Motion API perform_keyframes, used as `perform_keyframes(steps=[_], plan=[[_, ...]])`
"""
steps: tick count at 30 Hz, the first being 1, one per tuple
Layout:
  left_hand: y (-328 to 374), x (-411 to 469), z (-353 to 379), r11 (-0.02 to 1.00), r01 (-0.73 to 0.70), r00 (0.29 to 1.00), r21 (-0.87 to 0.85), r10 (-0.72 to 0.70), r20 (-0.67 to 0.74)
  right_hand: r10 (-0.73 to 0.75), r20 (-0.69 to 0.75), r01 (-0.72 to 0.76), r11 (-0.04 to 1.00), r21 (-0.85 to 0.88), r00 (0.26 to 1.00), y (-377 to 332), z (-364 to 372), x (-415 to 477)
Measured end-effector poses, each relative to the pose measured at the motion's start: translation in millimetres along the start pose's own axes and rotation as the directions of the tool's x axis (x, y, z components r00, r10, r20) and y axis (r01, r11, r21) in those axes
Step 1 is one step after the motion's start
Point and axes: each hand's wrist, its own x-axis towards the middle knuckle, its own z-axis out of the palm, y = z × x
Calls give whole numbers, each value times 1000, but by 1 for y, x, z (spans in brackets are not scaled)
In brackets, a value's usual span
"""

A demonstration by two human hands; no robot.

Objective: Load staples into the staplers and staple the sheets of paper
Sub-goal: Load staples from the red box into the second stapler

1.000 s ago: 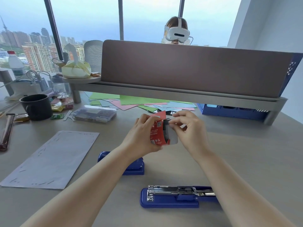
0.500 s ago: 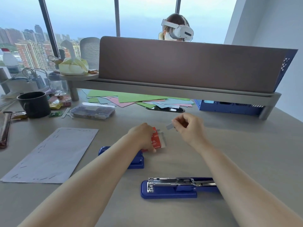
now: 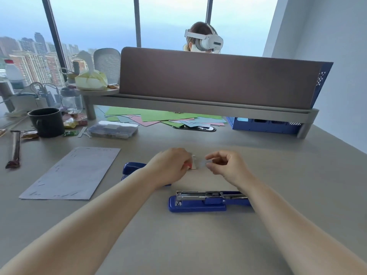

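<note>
My left hand (image 3: 168, 167) rests on the desk, closed around a small red and white staple box (image 3: 192, 164) that mostly hides under the fingers. Just to its right, my right hand (image 3: 224, 165) pinches a blurred strip of staples (image 3: 202, 164) between thumb and fingers. A blue stapler (image 3: 206, 201) lies opened flat in front of my hands, its metal staple channel facing up. A second blue stapler (image 3: 132, 168) sits partly hidden behind my left forearm. A grey sheet of paper (image 3: 71, 173) with several staples in it lies at the left.
Coloured paper sheets (image 3: 158, 118) spread under the raised shelf (image 3: 198, 110). A clear plastic box (image 3: 113, 129), a black mug (image 3: 46, 122) and a wrapped bar (image 3: 14, 148) stand at the left. A blue crate (image 3: 262, 125) sits back right. A person with a headset sits behind the divider.
My left hand lowered the staple box to the desk. My right hand pulled a strip of staples out and now holds it close beside the box.
</note>
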Motion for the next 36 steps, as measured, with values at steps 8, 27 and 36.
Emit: perform_keyframes(steps=[8, 27, 36], plan=[[3, -55, 7, 925, 110, 993, -363, -89, 75, -42, 60, 45, 998, -44, 997, -9, 13, -37], [0, -70, 30, 828, 189, 980, -528, -195, 45, -122, 179, 170, 942, -289, 976, -4, 28, -59], [-2, -69, 30, 810, 192, 980, -553, -190, 61, -140, 193, 198, 925, -325, 971, -2, 29, -60]])
